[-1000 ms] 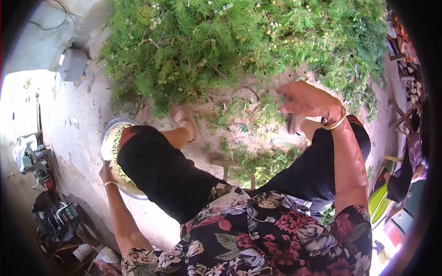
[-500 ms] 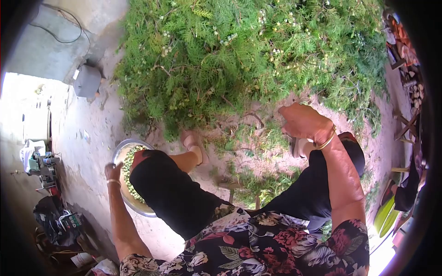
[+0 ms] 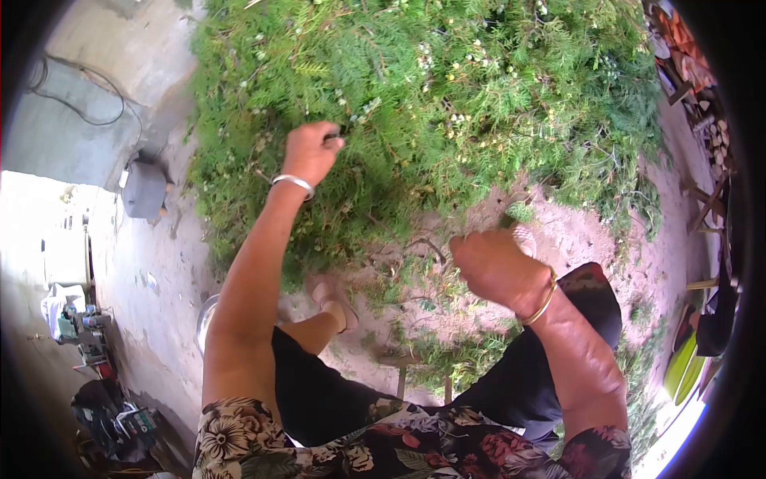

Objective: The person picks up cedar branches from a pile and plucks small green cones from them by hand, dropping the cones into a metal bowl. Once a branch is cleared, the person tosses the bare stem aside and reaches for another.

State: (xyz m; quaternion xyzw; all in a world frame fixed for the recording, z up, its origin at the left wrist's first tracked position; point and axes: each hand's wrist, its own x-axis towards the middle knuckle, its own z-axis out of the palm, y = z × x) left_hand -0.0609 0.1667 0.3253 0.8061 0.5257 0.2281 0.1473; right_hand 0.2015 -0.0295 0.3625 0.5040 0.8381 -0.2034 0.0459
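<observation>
My left hand (image 3: 311, 153), with a pale bangle at its wrist, is over the left part of a big heap of leafy green branches (image 3: 471, 104). Its fingers are curled together, and what they hold, if anything, is hidden. My right hand (image 3: 499, 270), wearing a gold bangle, is closed in a fist above the ground by my right knee. Its fingers face away, so any held thing is hidden. Just beyond it a small green sprig (image 3: 520, 211) shows. Pale small cones or berries dot the branches. Behind my left arm, only the rim of a metal basin (image 3: 203, 318) shows.
Scattered green bits lie on the sandy ground (image 3: 383, 307) between my feet. A grey container (image 3: 145, 190) stands by the wall at left. Dark bags (image 3: 108, 411) lie at lower left. Stacked wood (image 3: 718, 148) and a yellow-green object (image 3: 684, 371) are at right.
My left hand has moved from the basin of small green pieces up and forward to the branches. My right hand has shifted left and a little nearer. The view has tilted slightly.
</observation>
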